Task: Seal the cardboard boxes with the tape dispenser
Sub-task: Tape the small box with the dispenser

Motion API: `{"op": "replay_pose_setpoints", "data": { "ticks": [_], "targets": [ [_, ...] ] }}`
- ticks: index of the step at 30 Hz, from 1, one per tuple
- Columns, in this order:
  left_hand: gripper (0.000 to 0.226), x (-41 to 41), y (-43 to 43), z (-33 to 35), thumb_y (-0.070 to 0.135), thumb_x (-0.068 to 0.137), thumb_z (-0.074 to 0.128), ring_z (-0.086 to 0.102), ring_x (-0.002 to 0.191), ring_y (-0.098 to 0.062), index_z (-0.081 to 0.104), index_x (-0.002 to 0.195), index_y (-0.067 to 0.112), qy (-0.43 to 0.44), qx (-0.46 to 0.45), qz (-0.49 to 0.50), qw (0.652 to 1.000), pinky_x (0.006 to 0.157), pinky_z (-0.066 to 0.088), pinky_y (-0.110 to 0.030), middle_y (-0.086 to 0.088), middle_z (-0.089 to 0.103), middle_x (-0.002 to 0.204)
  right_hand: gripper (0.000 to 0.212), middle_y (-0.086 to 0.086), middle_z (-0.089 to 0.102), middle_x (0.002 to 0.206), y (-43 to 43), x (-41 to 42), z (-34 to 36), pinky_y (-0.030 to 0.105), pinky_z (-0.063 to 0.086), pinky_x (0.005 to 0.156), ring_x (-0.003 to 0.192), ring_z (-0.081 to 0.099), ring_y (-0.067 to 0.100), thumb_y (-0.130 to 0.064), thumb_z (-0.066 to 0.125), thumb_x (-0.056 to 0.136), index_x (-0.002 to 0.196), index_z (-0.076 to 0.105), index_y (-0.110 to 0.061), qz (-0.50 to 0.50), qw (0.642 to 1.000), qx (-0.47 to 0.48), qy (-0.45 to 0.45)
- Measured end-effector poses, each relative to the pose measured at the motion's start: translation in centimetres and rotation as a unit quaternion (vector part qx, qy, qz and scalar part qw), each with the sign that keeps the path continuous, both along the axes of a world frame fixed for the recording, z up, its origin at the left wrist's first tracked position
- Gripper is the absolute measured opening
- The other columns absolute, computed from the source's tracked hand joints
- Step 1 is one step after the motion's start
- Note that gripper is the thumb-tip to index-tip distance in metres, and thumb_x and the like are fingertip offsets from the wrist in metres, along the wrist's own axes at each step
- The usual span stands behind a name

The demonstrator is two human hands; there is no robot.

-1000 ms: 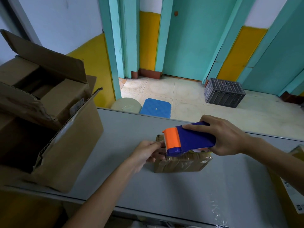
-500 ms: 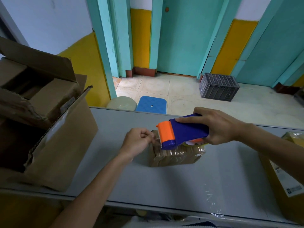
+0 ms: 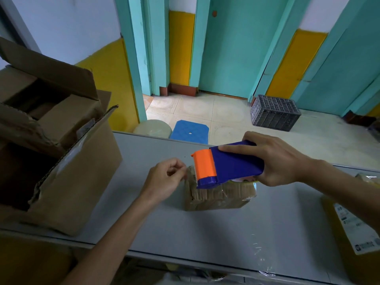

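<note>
A grey table (image 3: 185,233) runs across a teal-and-yellow hallway, with tiled floor beyond it. The right hand (image 3: 275,159) is wrapped round the blue body of the tape dispenser (image 3: 236,163), forefinger laid along its top. It holds the dispenser tipped just above the small box (image 3: 222,196), orange nose and toothed blade pointing at the left hand (image 3: 164,179). That hand is closed to a pinch, thumb against forefinger, at the box's upper left corner, on what I take to be the tape end (image 3: 189,171) (clear film, hard to make out). The box sits mid-table, already well wrapped. To me a strip is being laid or cut; next the end wants pressing onto the cardboard and the film pulling taut against the teeth. A big open carton (image 3: 67,182) stands at the left, a labelled parcel (image 3: 349,223) at the right edge
</note>
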State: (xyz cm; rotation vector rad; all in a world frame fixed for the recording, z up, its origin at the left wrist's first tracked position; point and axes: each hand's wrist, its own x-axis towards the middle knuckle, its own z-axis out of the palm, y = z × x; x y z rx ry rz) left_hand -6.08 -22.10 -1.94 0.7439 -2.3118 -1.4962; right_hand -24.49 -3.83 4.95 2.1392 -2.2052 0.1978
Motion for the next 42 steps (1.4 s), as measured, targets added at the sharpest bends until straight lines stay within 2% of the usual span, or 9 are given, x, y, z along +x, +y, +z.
{"op": "replay_pose_setpoints", "data": {
  "ticks": [2,7,12,15,20,25,28,33,42],
  "targets": [
    [0.021,-0.4,0.2,0.1,0.022,0.094,0.048,0.058,0.081,-0.009,0.053,0.074,0.022,0.014,0.012,0.013,1.0,0.069,0.043,-0.023,0.005,0.061,0.081,0.072,0.005,0.053,0.096,-0.1,0.1,0.5,0.025,0.046,0.061,0.076,0.05,0.017,-0.074,0.041,0.077,0.139,0.031,-0.038,-0.005,1.0,-0.017,-0.009],
    [0.021,-1.1,0.8,-0.4,0.026,0.095,0.048,0.062,0.083,-0.014,0.05,0.074,0.022,0.034,0.073,0.027,0.996,0.068,0.044,-0.023,0.003,0.064,0.08,0.072,0.005,0.052,0.094,-0.1,0.1,0.6,0.025,0.045,0.06,0.073,0.049,0.016,-0.071,0.047,0.076,0.138,0.034,-0.036,-0.011,1.0,-0.021,0.002],
    [0.024,-1.2,0.5,-0.1,0.023,0.093,0.054,0.054,0.058,-0.003,0.055,0.069,0.021,0.026,0.019,0.041,0.999,0.059,0.042,-0.019,0.006,0.062,0.065,0.075,0.005,0.055,0.099,0.0,-0.2,0.7,0.02,0.044,0.061,0.077,0.053,0.018,-0.079,0.035,0.075,0.139,0.028,-0.041,-0.025,0.999,0.019,-0.021],
    [0.025,-1.6,0.3,-0.7,0.027,0.092,0.055,0.054,0.059,-0.006,0.053,0.067,0.023,-0.023,-0.024,0.023,0.999,0.06,0.043,-0.021,0.004,0.062,0.066,0.076,0.004,0.055,0.102,-0.2,-0.4,-0.4,0.009,0.035,0.063,0.08,0.052,0.016,-0.075,0.045,0.074,0.14,0.028,-0.04,-0.029,0.998,0.046,-0.033],
    [0.027,-1.3,0.1,-2.2,0.027,0.094,0.054,0.055,0.064,-0.008,0.051,0.067,0.024,-0.073,-0.048,0.008,0.996,0.06,0.041,-0.022,0.01,0.059,0.063,0.079,0.002,0.056,0.102,-1.0,-0.4,-2.0,0.006,0.025,0.062,0.079,0.043,0.009,-0.061,0.06,0.071,0.14,0.037,-0.031,-0.011,0.998,0.065,-0.006],
    [0.03,-0.8,-1.2,-2.9,0.025,0.093,0.055,0.055,0.064,-0.013,0.05,0.064,0.022,-0.095,-0.059,0.012,0.994,0.059,0.039,-0.023,0.008,0.058,0.062,0.079,0.001,0.056,0.104,-1.4,-0.4,-2.3,0.005,0.025,0.063,0.081,0.044,0.008,-0.064,0.058,0.072,0.141,0.035,-0.033,-0.015,0.997,0.077,-0.002],
    [0.029,0.1,-2.5,-3.5,0.024,0.092,0.056,0.051,0.058,-0.004,0.049,0.064,0.021,-0.099,-0.062,0.032,0.993,0.052,0.034,-0.013,0.01,0.056,0.06,0.08,0.0,0.055,0.105,-2.2,-0.2,-2.5,0.006,0.024,0.063,0.083,0.045,0.009,-0.065,0.056,0.072,0.142,0.032,-0.036,-0.01,0.996,0.084,0.021],
    [0.028,1.3,-3.5,-5.9,0.021,0.091,0.058,0.053,0.063,-0.016,0.052,0.064,0.02,-0.108,-0.025,0.055,0.992,0.059,0.037,-0.027,0.002,0.06,0.063,0.079,0.0,0.051,0.104,-3.9,0.8,-2.0,0.009,0.019,0.062,0.082,0.037,0.007,-0.063,0.051,0.073,0.144,0.025,-0.042,0.011,0.991,0.121,0.059],
    [0.027,0.7,-3.7,-4.8,0.02,0.091,0.057,0.052,0.063,-0.013,0.053,0.064,0.018,-0.045,0.013,0.044,0.998,0.063,0.038,-0.028,0.004,0.059,0.062,0.072,-0.002,0.051,0.086,-3.3,0.6,1.6,0.018,0.023,0.055,0.068,0.035,0.008,-0.062,0.054,0.071,0.138,0.037,-0.043,0.017,0.99,0.09,0.105]
  ]
}}
